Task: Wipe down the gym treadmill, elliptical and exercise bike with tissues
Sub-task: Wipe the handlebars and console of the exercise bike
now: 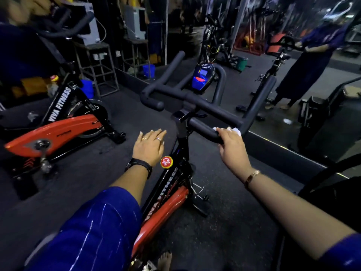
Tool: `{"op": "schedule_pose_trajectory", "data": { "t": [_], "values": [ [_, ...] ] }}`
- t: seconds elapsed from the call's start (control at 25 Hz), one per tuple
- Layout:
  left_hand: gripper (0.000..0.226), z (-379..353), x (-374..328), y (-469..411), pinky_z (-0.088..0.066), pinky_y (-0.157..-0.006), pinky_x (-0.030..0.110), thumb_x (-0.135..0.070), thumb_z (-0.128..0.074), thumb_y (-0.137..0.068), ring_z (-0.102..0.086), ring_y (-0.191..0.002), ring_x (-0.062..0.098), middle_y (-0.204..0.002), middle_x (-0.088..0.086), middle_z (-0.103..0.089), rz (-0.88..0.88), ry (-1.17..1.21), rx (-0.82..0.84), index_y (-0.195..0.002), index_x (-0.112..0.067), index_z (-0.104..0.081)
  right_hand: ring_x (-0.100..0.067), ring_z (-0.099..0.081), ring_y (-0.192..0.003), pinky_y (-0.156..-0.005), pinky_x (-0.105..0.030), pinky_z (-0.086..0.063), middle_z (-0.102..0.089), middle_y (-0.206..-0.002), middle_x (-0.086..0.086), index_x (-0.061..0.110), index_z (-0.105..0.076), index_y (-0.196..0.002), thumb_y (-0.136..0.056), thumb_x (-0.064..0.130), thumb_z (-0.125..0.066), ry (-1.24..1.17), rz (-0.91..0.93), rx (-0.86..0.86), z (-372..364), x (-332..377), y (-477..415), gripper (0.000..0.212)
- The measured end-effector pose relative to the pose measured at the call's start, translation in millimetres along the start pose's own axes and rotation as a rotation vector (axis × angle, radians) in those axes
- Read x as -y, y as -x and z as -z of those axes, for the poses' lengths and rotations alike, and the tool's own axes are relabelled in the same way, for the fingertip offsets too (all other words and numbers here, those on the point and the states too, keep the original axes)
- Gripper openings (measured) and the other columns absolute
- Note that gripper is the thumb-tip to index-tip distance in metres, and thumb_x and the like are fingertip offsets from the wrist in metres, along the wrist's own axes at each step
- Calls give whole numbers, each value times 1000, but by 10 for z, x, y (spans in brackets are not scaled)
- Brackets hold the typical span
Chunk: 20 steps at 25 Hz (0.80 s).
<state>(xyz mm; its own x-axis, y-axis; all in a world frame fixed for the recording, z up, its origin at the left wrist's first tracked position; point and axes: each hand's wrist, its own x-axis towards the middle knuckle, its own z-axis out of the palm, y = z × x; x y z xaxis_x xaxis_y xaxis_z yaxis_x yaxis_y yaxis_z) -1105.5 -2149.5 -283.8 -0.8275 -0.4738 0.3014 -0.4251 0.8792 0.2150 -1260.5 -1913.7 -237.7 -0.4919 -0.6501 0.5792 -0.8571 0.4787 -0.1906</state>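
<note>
A black and red exercise bike (168, 194) stands right in front of me, its dark padded handlebar (207, 106) spread across the middle of the view. My right hand (232, 145) curls round the near right end of the handlebar and presses a white tissue (235, 131) against the grip. My left hand (149, 146) hovers flat above the floor, left of the bike's stem, with straight fingers and nothing in it. A blue console (202, 78) sits beyond the handlebar.
A second red and black bike (58, 130) stands to the left. A wall mirror (273, 55) ahead reflects the bike and a person in blue. Metal stools (97, 69) stand at the back left, and a dark machine (322, 122) at the right.
</note>
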Motion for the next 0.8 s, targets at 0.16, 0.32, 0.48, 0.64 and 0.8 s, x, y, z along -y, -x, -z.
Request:
{"op": "schedule_pose_trajectory", "data": {
  "t": [0.16, 0.32, 0.48, 0.64, 0.8],
  "values": [
    [44, 198, 210, 602, -23, -115, 51, -22, -50, -97, -48, -132, 28, -139, 3, -57, 13, -109, 4, -141, -21, -52, -35, -60, -93, -83, -42, -48, -68, -102, -8, 10, -64, -117, -83, -5, -54, -23, 66, 113, 121, 409, -54, 38],
    [42, 491, 467, 1165, -27, -113, 53, -22, -54, -95, -55, -123, 30, -129, 6, -63, 69, -177, 9, -137, -19, -56, -37, -62, -97, -74, -43, -49, -64, -114, -10, 16, -50, -125, -96, 12, -45, -14, 145, 343, -2, 1113, 51, 29],
    [45, 949, 991, 1894, -23, -116, 49, -28, -44, -100, -52, -126, 27, -136, 2, -57, 267, -253, 50, -144, -22, -46, -37, -59, -92, -68, -40, -44, -60, -104, -13, 13, -50, -108, -99, 19, -44, -122, 196, 519, -279, 1990, 109, 13],
    [47, 1400, 1494, 2727, -22, -115, 47, -30, -42, -100, -53, -122, 30, -137, 5, -56, 510, -316, 38, -146, -23, -43, -34, -55, -93, -65, -36, -38, -41, -110, -9, 12, -58, -93, -90, 7, -55, -100, 420, 651, -550, 2899, 107, 7],
    [48, 1847, 1929, 3799, -21, -116, 47, -32, -40, -101, -52, -123, 29, -138, 3, -55, 765, -361, 24, -148, -24, -40, -35, -56, -105, -78, -41, -47, -48, -117, -11, 11, -56, -109, -86, 3, -55, -126, 609, 723, -712, 4067, 282, 24]
  ]
}}
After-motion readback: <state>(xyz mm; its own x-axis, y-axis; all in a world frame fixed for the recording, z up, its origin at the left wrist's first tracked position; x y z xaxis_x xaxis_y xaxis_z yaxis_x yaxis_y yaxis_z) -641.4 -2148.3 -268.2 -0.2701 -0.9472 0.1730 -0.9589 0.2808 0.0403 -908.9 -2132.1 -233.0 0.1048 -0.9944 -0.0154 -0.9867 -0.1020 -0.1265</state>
